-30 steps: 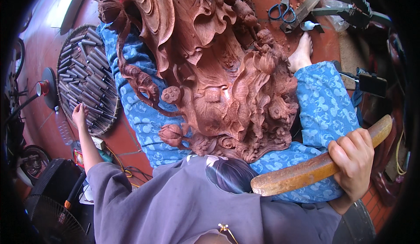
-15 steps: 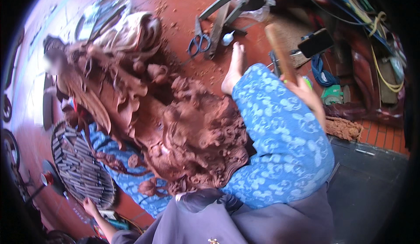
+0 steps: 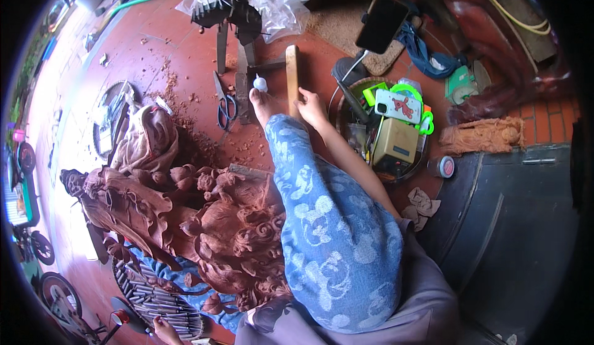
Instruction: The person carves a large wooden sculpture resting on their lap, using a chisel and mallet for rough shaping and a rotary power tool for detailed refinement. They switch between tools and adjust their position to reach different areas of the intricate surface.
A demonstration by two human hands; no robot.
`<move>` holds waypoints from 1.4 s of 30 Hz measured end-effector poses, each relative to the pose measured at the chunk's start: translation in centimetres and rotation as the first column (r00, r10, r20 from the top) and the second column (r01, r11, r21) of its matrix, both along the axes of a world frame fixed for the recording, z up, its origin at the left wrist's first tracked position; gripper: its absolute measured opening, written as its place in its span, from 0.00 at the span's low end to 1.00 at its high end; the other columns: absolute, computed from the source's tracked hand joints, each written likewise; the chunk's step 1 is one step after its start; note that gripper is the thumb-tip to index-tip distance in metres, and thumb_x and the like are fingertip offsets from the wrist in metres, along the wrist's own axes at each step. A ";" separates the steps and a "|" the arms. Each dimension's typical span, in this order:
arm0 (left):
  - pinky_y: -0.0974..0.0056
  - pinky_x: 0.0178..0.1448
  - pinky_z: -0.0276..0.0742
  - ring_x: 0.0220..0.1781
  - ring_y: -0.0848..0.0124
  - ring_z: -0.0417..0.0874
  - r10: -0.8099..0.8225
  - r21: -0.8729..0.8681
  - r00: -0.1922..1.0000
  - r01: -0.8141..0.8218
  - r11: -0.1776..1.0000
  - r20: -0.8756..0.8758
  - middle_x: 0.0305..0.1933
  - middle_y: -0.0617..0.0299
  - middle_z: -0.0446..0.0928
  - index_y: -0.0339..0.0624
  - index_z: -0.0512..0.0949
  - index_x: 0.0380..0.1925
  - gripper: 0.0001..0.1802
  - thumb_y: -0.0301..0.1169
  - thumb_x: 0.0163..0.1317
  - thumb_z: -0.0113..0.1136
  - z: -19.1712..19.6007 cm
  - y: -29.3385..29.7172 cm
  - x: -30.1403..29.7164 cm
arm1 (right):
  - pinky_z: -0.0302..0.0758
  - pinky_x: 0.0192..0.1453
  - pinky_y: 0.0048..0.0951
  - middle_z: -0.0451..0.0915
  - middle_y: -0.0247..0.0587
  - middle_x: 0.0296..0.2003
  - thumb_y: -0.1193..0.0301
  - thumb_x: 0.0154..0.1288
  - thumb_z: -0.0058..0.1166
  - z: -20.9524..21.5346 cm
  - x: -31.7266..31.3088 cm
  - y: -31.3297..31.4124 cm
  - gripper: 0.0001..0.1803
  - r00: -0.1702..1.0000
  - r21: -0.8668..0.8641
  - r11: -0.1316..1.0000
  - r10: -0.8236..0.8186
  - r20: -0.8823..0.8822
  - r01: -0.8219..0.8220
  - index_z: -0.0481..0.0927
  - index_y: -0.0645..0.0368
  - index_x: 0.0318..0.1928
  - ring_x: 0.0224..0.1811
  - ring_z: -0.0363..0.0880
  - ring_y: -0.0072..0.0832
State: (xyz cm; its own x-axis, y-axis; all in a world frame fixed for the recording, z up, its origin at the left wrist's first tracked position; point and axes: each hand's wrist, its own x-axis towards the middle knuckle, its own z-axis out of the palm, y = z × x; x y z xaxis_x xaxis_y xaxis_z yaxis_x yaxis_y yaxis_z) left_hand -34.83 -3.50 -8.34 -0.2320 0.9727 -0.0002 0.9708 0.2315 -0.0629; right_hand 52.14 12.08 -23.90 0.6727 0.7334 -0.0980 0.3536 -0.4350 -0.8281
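Note:
A large reddish-brown wood carving (image 3: pixel 229 234) lies across my lap, its robed figure's head to the left and its carved base against my raised leg. Beyond my knee, my right hand (image 3: pixel 312 108) grips a long pale wooden bar (image 3: pixel 292 76) near its lower end. The bar's bottom is partly hidden by the leg. At the lower left, my left hand (image 3: pixel 166 331) is beside a round basket (image 3: pixel 116 277) full of thin metal carving chisels (image 3: pixel 161 300). Its fingers are drawn together, and what they hold, if anything, is too small to make out.
Blue-handled scissors (image 3: pixel 226 107) and a small white squeeze bottle (image 3: pixel 260 84) lie near my foot. A round container (image 3: pixel 378 175) of tools and boxes stands right of my forearm. A phone on a stand (image 3: pixel 382 23) is behind it. Wood chips (image 3: pixel 179 97) litter the floor.
The view has swung right. My right hand has moved with the wooden bar from above my knee to beyond it, next to my foot. My left hand stays by the chisel basket.

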 end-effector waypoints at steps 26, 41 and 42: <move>0.57 0.26 0.71 0.23 0.55 0.76 -0.474 0.525 -0.248 0.555 0.645 0.845 0.22 0.56 0.72 0.40 0.70 0.28 0.15 0.41 0.63 0.57 16.1 -4.9 47.3 | 0.59 0.06 0.13 0.66 0.40 0.16 0.58 0.69 0.51 39.1 -7.1 -32.7 0.22 0.615 0.716 0.675 0.644 -0.455 -0.178 0.61 0.66 0.33 0.07 0.63 0.19; 0.57 0.21 0.71 0.15 0.56 0.77 -0.549 0.387 0.428 0.409 0.826 0.718 0.13 0.50 0.72 0.37 0.71 0.09 0.37 0.64 0.52 0.58 16.5 -6.6 43.1 | 0.71 0.46 0.48 0.72 0.60 0.45 0.68 0.59 0.58 30.3 -31.0 -30.4 0.28 0.705 -0.055 0.776 0.597 0.382 -0.628 0.65 0.66 0.56 0.45 0.73 0.57; 0.57 0.21 0.71 0.15 0.53 0.76 -0.480 0.321 0.415 0.398 0.860 0.773 0.12 0.48 0.71 0.36 0.70 0.08 0.38 0.65 0.51 0.58 16.0 -6.6 42.6 | 0.71 0.44 0.48 0.73 0.61 0.44 0.68 0.59 0.58 29.1 -31.2 -30.7 0.29 0.678 -0.090 0.779 0.590 0.439 -0.620 0.63 0.67 0.56 0.44 0.74 0.58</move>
